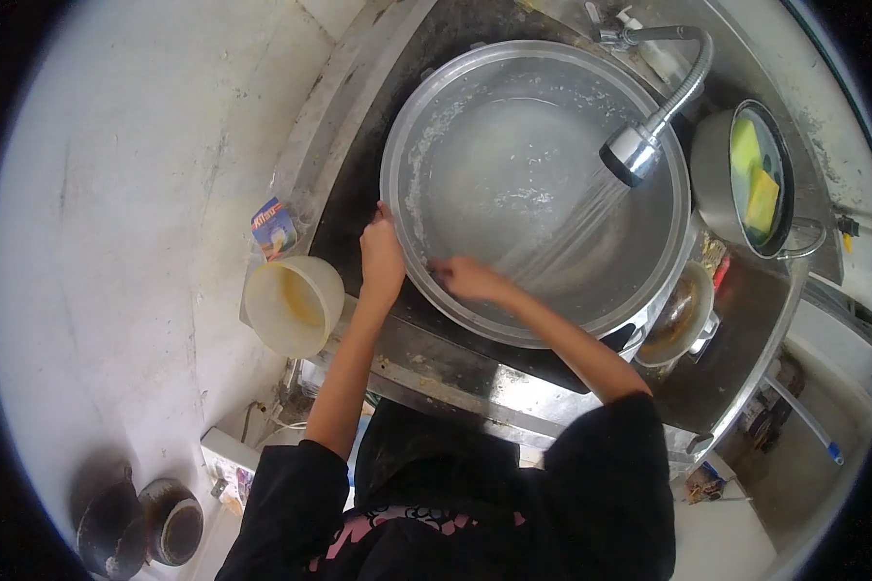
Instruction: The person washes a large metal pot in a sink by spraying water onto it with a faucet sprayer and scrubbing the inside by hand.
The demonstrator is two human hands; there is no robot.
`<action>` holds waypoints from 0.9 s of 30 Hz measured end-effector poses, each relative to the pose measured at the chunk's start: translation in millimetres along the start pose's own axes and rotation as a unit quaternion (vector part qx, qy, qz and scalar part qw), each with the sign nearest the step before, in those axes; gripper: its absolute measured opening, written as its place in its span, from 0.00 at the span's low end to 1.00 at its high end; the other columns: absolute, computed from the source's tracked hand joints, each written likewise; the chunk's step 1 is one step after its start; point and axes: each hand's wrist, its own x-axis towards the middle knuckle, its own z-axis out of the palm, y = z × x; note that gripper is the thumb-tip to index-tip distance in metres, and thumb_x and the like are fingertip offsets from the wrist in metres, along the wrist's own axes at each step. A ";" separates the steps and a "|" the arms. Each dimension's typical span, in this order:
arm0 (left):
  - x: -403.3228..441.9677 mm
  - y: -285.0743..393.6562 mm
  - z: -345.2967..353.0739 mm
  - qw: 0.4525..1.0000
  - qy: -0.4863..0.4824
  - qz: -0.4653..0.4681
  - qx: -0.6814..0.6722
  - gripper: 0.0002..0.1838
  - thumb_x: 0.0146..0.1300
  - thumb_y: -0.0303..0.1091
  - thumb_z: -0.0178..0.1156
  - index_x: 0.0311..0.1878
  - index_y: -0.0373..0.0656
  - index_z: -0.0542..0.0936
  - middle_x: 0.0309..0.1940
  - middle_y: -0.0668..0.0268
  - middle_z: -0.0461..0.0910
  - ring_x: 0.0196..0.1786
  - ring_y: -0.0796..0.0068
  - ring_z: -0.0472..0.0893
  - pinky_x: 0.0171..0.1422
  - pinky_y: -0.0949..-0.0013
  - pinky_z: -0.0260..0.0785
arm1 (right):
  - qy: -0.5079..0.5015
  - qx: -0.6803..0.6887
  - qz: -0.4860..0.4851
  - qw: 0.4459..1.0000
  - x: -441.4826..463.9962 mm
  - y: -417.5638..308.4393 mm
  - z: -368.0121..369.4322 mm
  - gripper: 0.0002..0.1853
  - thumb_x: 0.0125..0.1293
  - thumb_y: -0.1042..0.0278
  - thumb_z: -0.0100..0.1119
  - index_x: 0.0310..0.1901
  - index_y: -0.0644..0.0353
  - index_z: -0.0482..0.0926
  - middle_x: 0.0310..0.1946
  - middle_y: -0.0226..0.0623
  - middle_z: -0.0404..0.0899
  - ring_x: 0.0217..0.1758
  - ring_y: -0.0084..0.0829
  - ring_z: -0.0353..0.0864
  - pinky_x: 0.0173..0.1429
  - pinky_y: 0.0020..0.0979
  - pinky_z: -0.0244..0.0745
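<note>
Against a wide, round, silver-coloured metal basin [389, 184], the left hand [382, 254] curls outside, the right hand [475, 279] inside; whether either clamps anything, I can't tell.

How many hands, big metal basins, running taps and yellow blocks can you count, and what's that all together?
Hands: 2 (left hand, right hand)
Big metal basin: 1
Running tap: 1
Yellow blocks: 2
Total: 6
</note>
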 end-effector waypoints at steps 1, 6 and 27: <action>0.2 -2.6 5.4 0.999 0.029 0.020 0.006 0.18 0.70 0.30 0.35 0.46 0.23 0.71 0.29 0.40 0.76 0.37 0.44 0.78 0.41 0.54 0.72 | 0.001 0.000 0.000 1.000 0.1 1.5 10.0 0.25 0.63 0.68 0.46 0.63 0.60 0.61 0.51 0.57 0.71 0.53 0.50 0.74 0.56 0.36 0.67; -3.1 9.4 -6.5 1.000 0.001 0.020 -0.020 0.19 0.70 0.30 0.35 0.43 0.22 0.72 0.28 0.40 0.76 0.37 0.43 0.77 0.41 0.54 0.71 | 0.414 0.264 -0.156 0.857 92.7 23.9 39.8 0.21 0.58 0.70 0.50 0.54 0.69 0.70 0.41 0.57 0.77 0.45 0.51 0.77 0.52 0.43 0.70; -1.7 0.5 -0.9 0.999 0.015 0.027 -0.025 0.23 0.72 0.36 0.32 0.43 0.25 0.73 0.29 0.40 0.76 0.36 0.43 0.77 0.40 0.53 0.71 | 0.130 0.042 -0.071 0.988 9.1 6.1 30.6 0.28 0.60 0.78 0.43 0.65 0.52 0.59 0.55 0.52 0.68 0.52 0.48 0.74 0.58 0.37 0.66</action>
